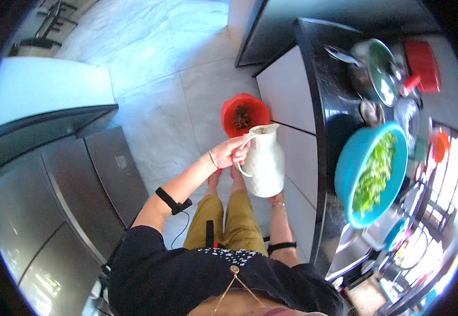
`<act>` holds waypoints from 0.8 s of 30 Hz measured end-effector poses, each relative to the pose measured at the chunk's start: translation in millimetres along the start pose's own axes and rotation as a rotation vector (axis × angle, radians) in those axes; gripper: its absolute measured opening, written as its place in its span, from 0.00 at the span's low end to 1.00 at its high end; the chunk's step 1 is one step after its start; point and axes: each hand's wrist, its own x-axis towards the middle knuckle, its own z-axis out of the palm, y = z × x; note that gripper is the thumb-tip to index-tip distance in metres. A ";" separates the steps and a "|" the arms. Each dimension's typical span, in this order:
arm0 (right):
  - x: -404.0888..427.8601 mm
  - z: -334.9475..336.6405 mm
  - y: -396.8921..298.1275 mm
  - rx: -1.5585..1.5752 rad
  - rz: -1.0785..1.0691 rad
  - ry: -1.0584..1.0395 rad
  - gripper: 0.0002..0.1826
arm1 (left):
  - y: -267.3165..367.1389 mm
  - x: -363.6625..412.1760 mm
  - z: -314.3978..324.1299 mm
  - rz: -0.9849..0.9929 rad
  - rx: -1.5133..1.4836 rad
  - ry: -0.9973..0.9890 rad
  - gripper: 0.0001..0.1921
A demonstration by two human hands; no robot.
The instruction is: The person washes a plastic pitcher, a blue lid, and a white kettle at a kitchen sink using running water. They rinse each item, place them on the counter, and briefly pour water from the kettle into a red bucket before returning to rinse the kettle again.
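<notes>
My left hand grips the handle of a white jug. Under the jug's base is my right hand, mostly hidden behind it. The jug is tipped away from me, its mouth and spout pointing forward. Something brownish-green shows inside the mouth, too small to make out. Just beyond the spout, a red plastic bin stands on the floor, with dark, wet-looking scraps inside. The jug's top overlaps the bin's near rim in view, and I cannot tell whether they touch.
On the black countertop to my right are a blue basin of leafy greens, a lidded pan and a sink. White cabinet fronts lie below. A metallic refrigerator stands to my left.
</notes>
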 end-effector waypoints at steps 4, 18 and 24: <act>-31.4 11.5 -12.6 -0.057 0.047 -0.113 0.23 | -6.4 -66.5 91.3 -0.028 0.264 -0.110 0.15; -312.4 101.7 -123.4 -0.508 -1.094 -0.236 0.16 | -46.4 -218.9 220.5 -0.114 0.799 -0.134 0.09; -379.7 133.3 -132.9 -1.470 -1.404 -0.072 0.27 | -60.2 -222.0 247.9 -0.126 0.957 -0.044 0.08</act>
